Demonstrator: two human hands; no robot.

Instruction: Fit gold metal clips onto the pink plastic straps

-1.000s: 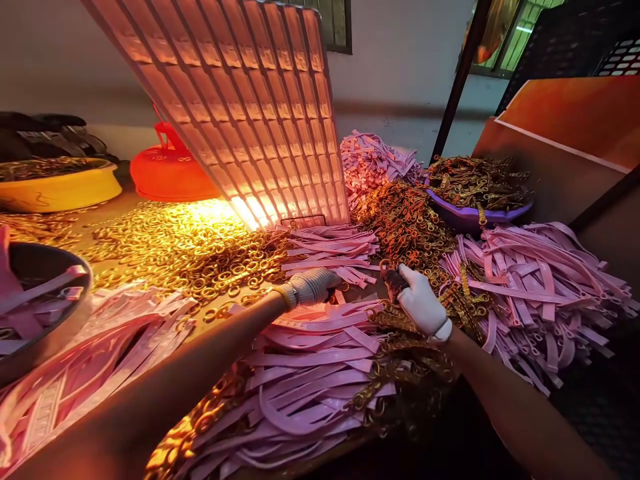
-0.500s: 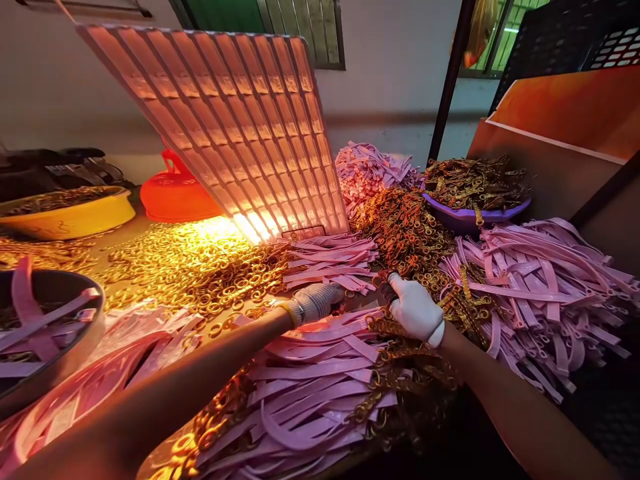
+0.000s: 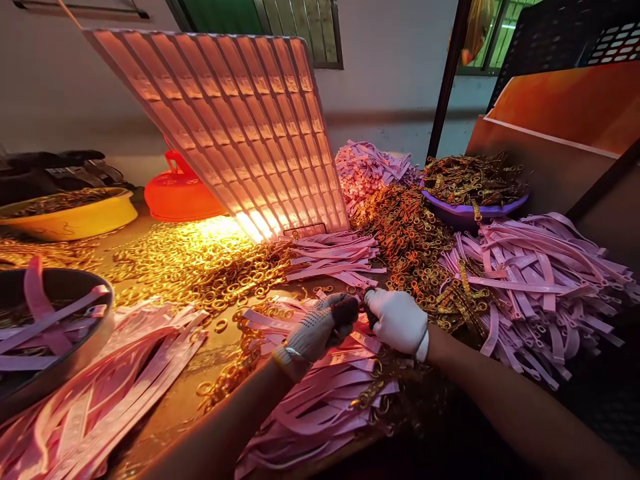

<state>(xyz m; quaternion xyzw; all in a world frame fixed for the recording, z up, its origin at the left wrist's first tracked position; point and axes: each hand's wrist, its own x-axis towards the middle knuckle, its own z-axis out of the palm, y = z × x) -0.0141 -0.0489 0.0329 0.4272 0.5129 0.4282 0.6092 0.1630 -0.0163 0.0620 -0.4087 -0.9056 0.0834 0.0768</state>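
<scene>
My left hand [image 3: 323, 325], in a pale dotted glove with dark fingertips, is closed in a pinch above a pile of pink straps [image 3: 320, 400]. My right hand [image 3: 397, 320], in a white glove with dark fingertips, is also closed, its fingertips right beside the left ones. Anything pinched between them is too small and dark to make out. Just beyond the hands lies a bundle of pink straps [image 3: 335, 257]. Dark brass clasps [image 3: 373, 397] show at the right side of the near pile, and loose gold rings [image 3: 220, 325] lie left of my left hand.
A slatted panel [image 3: 225, 127] leans over a glowing light and a gold ring heap [image 3: 200, 260]. Around stand an orange-red lidded container [image 3: 180, 197], a yellow basin [image 3: 75, 217], a dark strap bowl [image 3: 103, 327] and a purple clasp basin [image 3: 475, 213]. More straps [image 3: 550, 287] lie right.
My left hand has drawn back from the strap bundle toward me. My right hand has shifted left, so the fingertips of both now meet. Some straps and rings under the left arm have moved.
</scene>
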